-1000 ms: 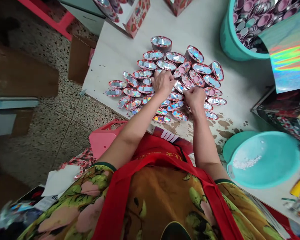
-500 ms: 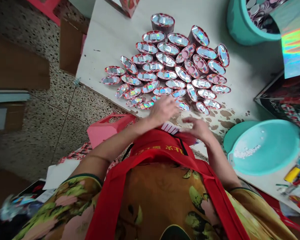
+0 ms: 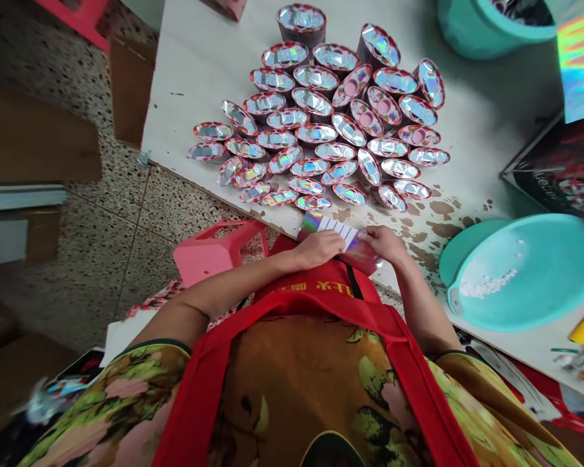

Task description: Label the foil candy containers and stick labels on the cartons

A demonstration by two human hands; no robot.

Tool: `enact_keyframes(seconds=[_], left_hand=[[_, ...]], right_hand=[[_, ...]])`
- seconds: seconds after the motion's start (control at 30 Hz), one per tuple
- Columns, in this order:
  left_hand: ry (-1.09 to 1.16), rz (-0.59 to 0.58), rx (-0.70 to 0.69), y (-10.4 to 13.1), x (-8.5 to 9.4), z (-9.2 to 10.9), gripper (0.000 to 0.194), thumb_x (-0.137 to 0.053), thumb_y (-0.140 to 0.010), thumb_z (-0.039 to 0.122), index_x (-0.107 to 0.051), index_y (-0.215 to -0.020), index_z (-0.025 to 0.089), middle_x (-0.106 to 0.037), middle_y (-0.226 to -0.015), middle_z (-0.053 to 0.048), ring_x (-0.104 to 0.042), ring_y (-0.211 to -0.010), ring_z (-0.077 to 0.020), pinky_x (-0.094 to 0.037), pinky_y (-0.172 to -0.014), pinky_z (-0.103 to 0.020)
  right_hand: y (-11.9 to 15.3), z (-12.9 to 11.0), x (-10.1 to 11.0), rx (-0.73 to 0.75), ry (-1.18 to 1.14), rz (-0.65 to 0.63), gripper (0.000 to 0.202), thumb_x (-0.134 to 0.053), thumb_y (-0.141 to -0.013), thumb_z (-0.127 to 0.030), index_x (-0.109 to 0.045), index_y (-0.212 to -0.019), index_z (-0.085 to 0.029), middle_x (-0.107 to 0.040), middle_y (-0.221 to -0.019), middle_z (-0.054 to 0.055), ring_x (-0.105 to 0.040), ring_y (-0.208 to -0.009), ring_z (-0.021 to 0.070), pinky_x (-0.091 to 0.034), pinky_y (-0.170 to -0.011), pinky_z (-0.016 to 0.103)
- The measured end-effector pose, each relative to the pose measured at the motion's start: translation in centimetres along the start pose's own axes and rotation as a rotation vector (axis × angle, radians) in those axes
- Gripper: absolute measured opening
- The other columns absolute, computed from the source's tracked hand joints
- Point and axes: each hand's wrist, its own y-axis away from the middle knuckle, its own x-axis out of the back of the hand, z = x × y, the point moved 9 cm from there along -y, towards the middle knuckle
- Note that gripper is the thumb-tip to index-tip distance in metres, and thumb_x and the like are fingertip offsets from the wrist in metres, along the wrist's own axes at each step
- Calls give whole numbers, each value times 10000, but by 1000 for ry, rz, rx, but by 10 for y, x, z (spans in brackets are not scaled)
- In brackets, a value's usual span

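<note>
At the table's front edge, close to my red apron, lies a shiny rainbow-coloured sheet with a row of white strips across it. My left hand is closed with bent fingers at the near edge of the sheet. My right hand pinches its right side, thumb and fingers beside the white strips. Just beyond stands a cluster of short round tubes, their tops covered in silvery, patterned foil with red rims. A few of the tops show a pink disc.
To the right a turquoise basin holds small white bits. A turquoise bucket stands at the back right, near a dark printed box. A pink stool stands on the speckled floor to the left.
My left hand has come back from the nearest tubes to the sheet. My right hand, apart with spread fingers before, now grips the sheet's right side. The view has shifted slightly.
</note>
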Motion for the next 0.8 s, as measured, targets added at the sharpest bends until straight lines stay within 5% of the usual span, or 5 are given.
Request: enact_keyframes(seconds=[0.1, 0.2, 0.37, 0.63, 0.8], left_hand=[[403, 332, 345, -3, 39, -26, 81, -640, -860, 212, -583, -809, 183, -642, -730, 23, -609, -665, -106, -482, -657, -221], [674, 511, 424, -15, 67, -30, 183, -714, -793, 253, -544, -793, 186, -596, -679, 47, -600, -616, -90, -484, -610, -200], [758, 609, 457, -44, 98, -41, 253, -759, -751, 316, -545, -776, 182, -603, -657, 44, -602, -593, -98, -494, -597, -213], [81, 753, 421, -131, 176, -72, 57, -711, -766, 176, -675, -725, 194, -609, -806, -11, -551, -795, -153, -471, -833, -317], [-222, 749, 473, -174, 187, -79, 61, -699, -821, 213, -671, -767, 221, -611, -934, -60, -543, -1044, -260, -427, -975, -447]], right_hand=[[10, -25, 20, 117, -173, 150, 483, -541, -845, -632, -696, -884, -177, -709, -826, 72, -609, -767, 206, -453, -723, 321], [21, -58, 29, 216, -513, 130, 623, -565, -821, -718, -650, -1156, -200, -719, -1086, 103, -673, -876, 217, -501, -765, 332], [3, -88, 44, 177, -677, 134, 512, -760, -659, -665, -615, -790, -192, -612, -658, 0, -528, -528, 118, -440, -556, 269], [-60, -114, 150, 189, -161, 497, 269, -635, -817, -437, -631, -748, -177, -605, -615, 2, -499, -575, 136, -366, -575, 264], [-77, -126, 179, 16, 143, 651, 196, -594, -857, -348, -668, -767, -191, -680, -705, 52, -588, -684, 203, -424, -667, 309]])
